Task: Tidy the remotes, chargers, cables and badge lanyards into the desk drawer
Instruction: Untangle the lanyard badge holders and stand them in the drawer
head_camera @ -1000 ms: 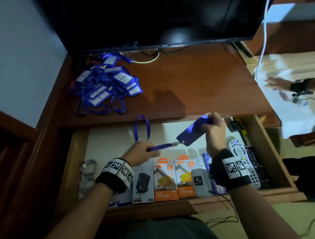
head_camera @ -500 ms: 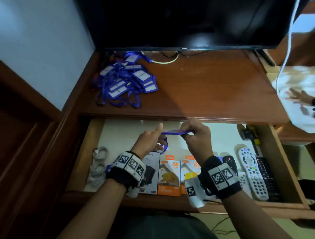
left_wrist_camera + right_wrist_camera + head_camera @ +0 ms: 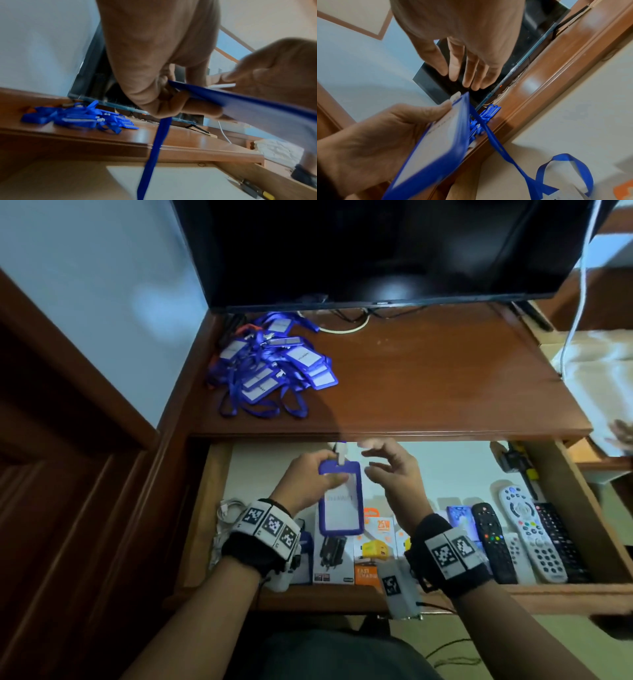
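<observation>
Badge [image 3: 340, 501] hangs over the open drawer [image 3: 202, 508], held by the left hand [image 3: 308, 477] — thumb on its face, fingers curled behind its top edge — while its strap [image 3: 505, 148] drops from the clip end and loops onto the drawer floor. The right hand [image 3: 394, 474] hovers just beside it with fingers spread and slack, gripping nothing. To finish this step well, I would gather the loose strap with the free hand first, fold it against the holder, then lay the bundle flat in the bare stretch of drawer behind the charger boxes [image 3: 373, 546], clear of the remotes [image 3: 527, 532] on the right and the white cables [image 3: 227, 508] on the left; a trailing strap may snag the drawer front when it closes. The pile of lanyards [image 3: 270, 368] on the counter [image 3: 428, 378] awaits the same treatment. Much is obscured: the left-hand fingers behind the badge cannot be counted, the print on the card is too blurred to read, the wrists cover part of the box row, and the dark object at the drawer's far right corner is probably a tool, though I cannot tell.
</observation>
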Demonstrator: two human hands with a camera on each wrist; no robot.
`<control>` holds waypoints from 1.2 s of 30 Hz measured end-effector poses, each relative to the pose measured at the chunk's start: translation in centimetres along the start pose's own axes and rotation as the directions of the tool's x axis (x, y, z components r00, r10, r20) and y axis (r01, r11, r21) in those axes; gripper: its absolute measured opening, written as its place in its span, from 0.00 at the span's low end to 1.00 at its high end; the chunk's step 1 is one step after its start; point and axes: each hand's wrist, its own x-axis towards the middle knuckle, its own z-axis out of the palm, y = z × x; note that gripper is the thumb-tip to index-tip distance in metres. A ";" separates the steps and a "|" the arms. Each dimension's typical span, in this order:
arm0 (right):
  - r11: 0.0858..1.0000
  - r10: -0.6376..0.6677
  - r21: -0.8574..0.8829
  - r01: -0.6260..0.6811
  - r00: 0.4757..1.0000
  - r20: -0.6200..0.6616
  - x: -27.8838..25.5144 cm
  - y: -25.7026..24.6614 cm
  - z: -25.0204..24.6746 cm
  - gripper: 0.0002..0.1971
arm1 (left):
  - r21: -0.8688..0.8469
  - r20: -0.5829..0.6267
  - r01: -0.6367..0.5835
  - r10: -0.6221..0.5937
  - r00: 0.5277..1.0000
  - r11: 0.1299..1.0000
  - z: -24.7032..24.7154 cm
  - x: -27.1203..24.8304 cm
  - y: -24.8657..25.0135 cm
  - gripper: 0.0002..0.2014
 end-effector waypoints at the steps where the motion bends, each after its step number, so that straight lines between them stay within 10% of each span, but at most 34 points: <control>1: 1.000 0.014 -0.016 -0.014 1.000 0.005 0.2 0.1 0.3 0.16 | 0.065 0.050 -0.021 0.017 0.999 0.998 -0.2 -0.4 0.2 0.10; 7: 0.984 0.106 0.131 -0.122 0.987 0.118 -0.3 -0.5 2.4 0.17 | 0.071 0.227 -0.178 0.158 0.961 0.981 -1.8 -2.5 1.5 0.11; 21: 0.976 0.109 0.160 -0.145 0.971 0.214 -1.7 -0.4 3.7 0.04 | -0.393 -0.296 -0.145 0.024 0.955 0.908 -2.8 -2.8 0.8 0.06; 30: 0.990 0.126 0.032 -0.135 0.973 0.194 -0.4 -1.2 1.7 0.17 | -0.478 -0.011 0.090 -0.108 0.994 0.874 -5.1 -3.2 0.2 0.14; 36: 0.986 0.163 -0.053 -0.156 0.970 0.181 0.0 -1.5 1.4 0.09 | -0.041 0.122 -0.007 0.012 0.992 0.999 -5.7 -2.9 0.0 0.15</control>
